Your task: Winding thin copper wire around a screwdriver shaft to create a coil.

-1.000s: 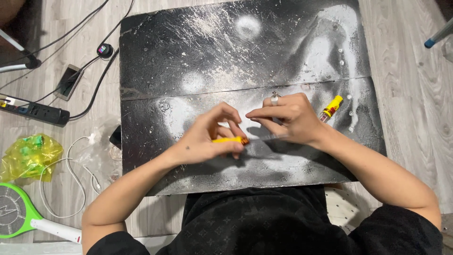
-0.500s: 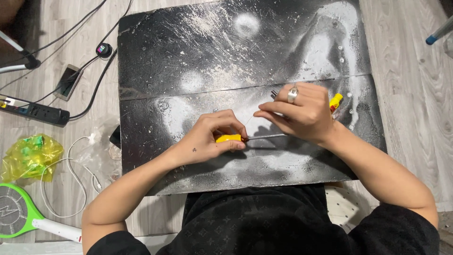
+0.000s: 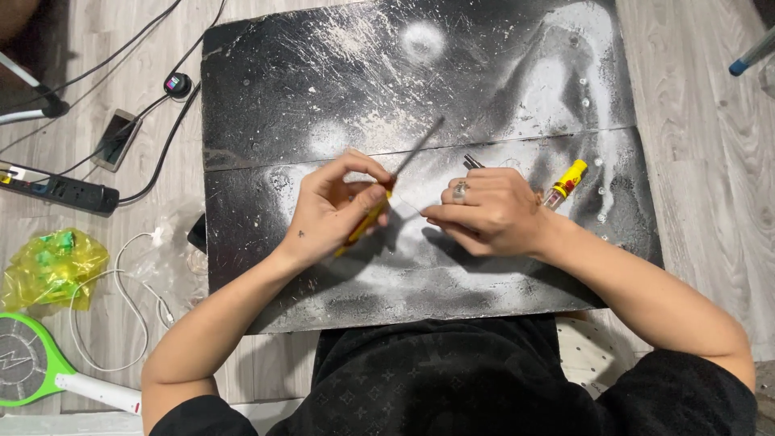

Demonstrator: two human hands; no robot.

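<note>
My left hand [image 3: 333,208] grips a yellow-handled screwdriver [image 3: 365,220] whose metal shaft [image 3: 420,145] points up and to the right over the black board [image 3: 323,81]. My right hand [image 3: 484,211], with a ring on one finger, rests on the board just to the right, fingers curled around a small item I cannot make out; a thin wire runs between the two hands. A small metal piece [image 3: 472,162] pokes out above the right knuckles. A second, small yellow-handled tool [image 3: 565,184] lies right of my right hand.
Left of the board on the wooden floor lie a phone [image 3: 115,139], a black power strip [image 3: 60,192], cables, a yellow plastic bag [image 3: 50,266], a white cord [image 3: 121,282] and a green racket-shaped swatter [image 3: 32,367]. A blue-tipped pole [image 3: 751,56] is at the upper right.
The screwdriver has swung from lying level between my hands to pointing up and right. My right hand has dropped slightly and drawn apart from the left.
</note>
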